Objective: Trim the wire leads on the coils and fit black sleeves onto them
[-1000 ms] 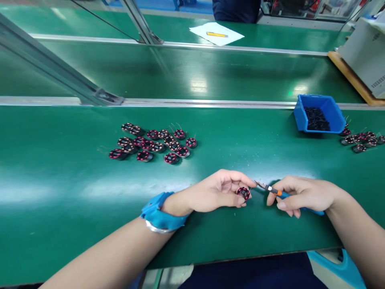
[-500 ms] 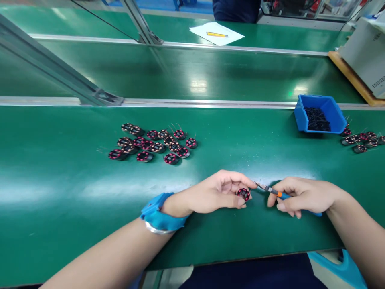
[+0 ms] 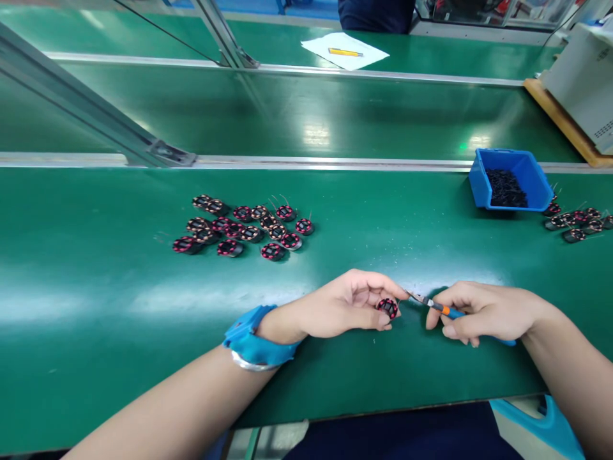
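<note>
A small round motor stator (image 3: 387,308) with red and black windings sits between the thumb and fingers of my left hand (image 3: 342,305). A blue band and a silver bracelet circle that wrist. My right hand (image 3: 483,312) is closed around blue-handled pliers (image 3: 450,311) with an orange stripe. Their jaws point left and reach my left index fingertip, just above and right of the stator. Whether the jaws grip a wire is too small to tell. Several more stators (image 3: 249,233), some with thin wire ends sticking up, lie in a group beyond my left arm.
A blue bin (image 3: 510,179) of small black parts stands at the right, beside another cluster of stators (image 3: 579,222). Metal rails cross the green bench (image 3: 119,287). White paper (image 3: 316,48) with a yellow pen lies farther back, near a person's dark clothing. A grey machine (image 3: 582,89) is at far right.
</note>
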`<state>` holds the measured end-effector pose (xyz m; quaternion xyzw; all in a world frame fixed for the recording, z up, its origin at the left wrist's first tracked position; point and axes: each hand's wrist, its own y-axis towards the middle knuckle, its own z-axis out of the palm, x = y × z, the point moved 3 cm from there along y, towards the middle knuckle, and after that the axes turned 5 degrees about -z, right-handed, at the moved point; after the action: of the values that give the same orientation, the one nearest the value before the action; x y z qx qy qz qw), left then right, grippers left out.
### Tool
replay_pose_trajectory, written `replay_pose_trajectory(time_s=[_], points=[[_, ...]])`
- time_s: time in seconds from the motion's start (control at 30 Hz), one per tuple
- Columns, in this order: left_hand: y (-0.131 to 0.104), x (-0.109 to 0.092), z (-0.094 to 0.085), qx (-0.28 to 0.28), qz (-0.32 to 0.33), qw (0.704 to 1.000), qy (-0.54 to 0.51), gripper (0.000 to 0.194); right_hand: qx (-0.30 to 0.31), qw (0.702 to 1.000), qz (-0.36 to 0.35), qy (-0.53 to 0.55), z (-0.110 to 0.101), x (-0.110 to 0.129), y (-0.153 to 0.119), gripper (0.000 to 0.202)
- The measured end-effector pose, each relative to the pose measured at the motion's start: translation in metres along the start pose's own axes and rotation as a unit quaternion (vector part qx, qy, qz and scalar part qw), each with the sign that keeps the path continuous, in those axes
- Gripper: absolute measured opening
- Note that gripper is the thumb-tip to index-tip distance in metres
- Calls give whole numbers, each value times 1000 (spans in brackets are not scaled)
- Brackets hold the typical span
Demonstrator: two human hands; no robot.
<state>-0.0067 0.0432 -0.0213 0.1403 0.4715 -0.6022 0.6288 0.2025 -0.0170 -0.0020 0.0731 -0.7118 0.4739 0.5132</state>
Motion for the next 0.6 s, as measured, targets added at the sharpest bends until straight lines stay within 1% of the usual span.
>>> replay_pose_trajectory(time_s=[0.33,0.6], points=[[0,1,-1,2,4,1000,-1,44,7,1000,-21,-20,0,3,1,25],[-1,2,0,13,1,1000,-13,45,1,999,-37,-7,-2,-2,-1,32]])
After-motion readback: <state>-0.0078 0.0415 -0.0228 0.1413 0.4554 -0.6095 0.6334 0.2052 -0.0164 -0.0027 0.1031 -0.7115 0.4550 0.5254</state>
